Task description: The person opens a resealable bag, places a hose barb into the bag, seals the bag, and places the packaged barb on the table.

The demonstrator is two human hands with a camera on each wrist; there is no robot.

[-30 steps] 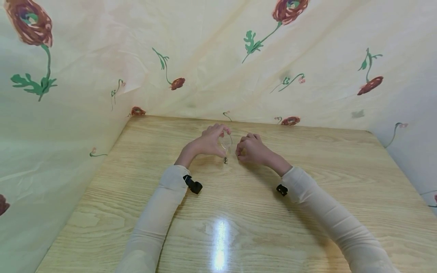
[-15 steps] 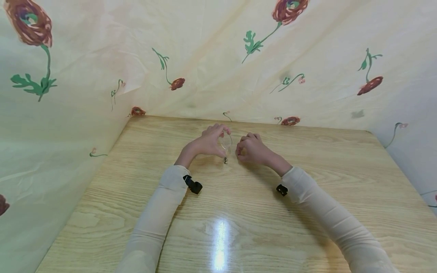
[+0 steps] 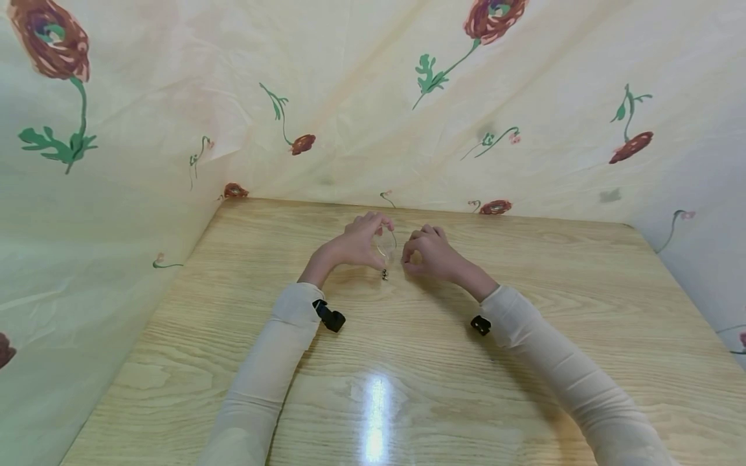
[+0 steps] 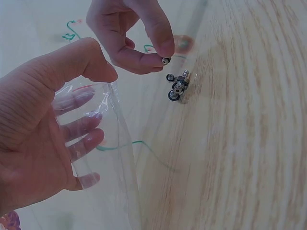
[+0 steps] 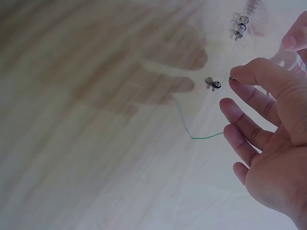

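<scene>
My left hand point(image 3: 357, 242) holds a clear plastic bag point(image 4: 117, 177) at its mouth, between thumb and index finger. The other fingers show through the plastic in the left wrist view, and a red line runs near the bag's edge. To the right, my right hand point(image 3: 432, 255) pinches a tiny metal piece point(image 4: 166, 61) between thumb and index finger; its exact kind is too small to tell. Several small shiny metal fittings with dark rings point(image 4: 178, 87) lie close together on the table, below the pinching fingers. In the head view these fittings point(image 3: 384, 274) sit near the left thumb.
A wood-grain table point(image 3: 408, 362) spreads under both arms. Behind it and at the left hangs a pale sheet point(image 3: 350, 129) printed with red flowers. Black straps point(image 3: 329, 316) circle the wrists over light sleeves. A bright reflection lies on the table's near part.
The right hand's thumb and index finger have shifted slightly, with the gap inside their curl now showing more plainly. My left hand, the bag and the fittings look unmoved.
</scene>
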